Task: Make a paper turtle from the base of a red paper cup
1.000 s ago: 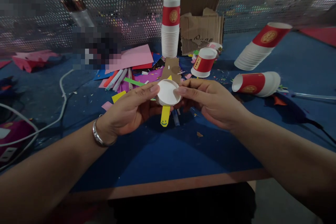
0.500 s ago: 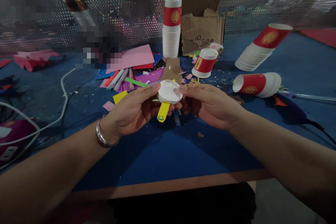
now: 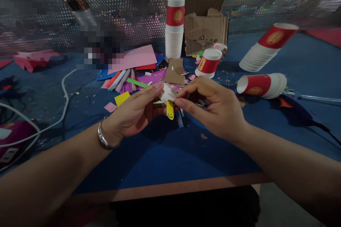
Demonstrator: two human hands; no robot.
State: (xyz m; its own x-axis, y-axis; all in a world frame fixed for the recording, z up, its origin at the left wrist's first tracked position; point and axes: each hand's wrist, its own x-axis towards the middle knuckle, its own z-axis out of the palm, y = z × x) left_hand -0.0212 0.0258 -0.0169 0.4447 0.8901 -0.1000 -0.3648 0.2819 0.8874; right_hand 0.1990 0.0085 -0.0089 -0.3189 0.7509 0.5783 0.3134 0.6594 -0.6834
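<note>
Between my hands, above the blue table, is a small round white paper piece [image 3: 167,93] that looks like the cut-off bottom of a paper cup. A yellow paper strip [image 3: 169,110] with a smiley face drawn at its end sticks out from it toward me. My left hand [image 3: 140,108] grips the white piece at its left side, thumb on top. My right hand [image 3: 213,104] is closed, thumb and forefinger pinched at the right edge, where the strip meets the piece. What the right fingertips press exactly is partly hidden.
Behind stand a tall cup stack [image 3: 174,28], a cardboard box [image 3: 206,28] and an upside-down red cup [image 3: 208,63]. On the right are a leaning cup stack [image 3: 268,48], cups lying sideways [image 3: 259,86] and a glue gun [image 3: 298,108]. Markers [image 3: 119,79], coloured paper [image 3: 134,58] and scraps lie left of centre.
The white piece has turned and tilted, and the yellow strip has shifted slightly right. My right hand has changed from holding the rim to pinching beside the strip.
</note>
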